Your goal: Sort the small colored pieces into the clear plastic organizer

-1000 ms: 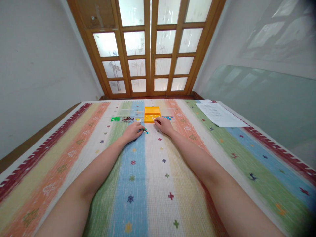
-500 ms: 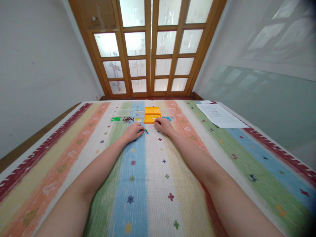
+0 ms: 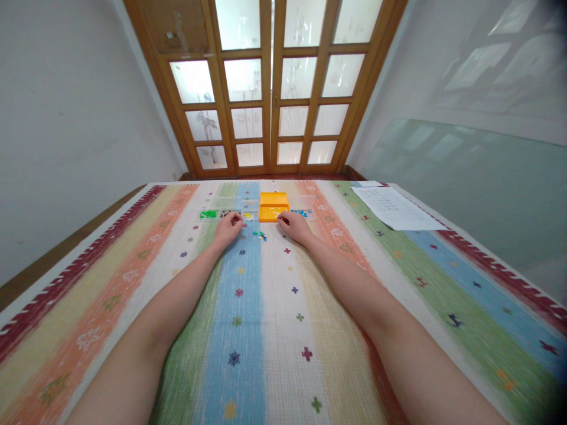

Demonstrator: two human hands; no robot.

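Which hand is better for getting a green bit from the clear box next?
Probably the left hand: it's much closer to those green bits. The right hand is farther over, by the yellow box.

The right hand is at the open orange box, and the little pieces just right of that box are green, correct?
Not green: the head view shows the right hand at the open orange box, but the little pieces just right of that box are blue.
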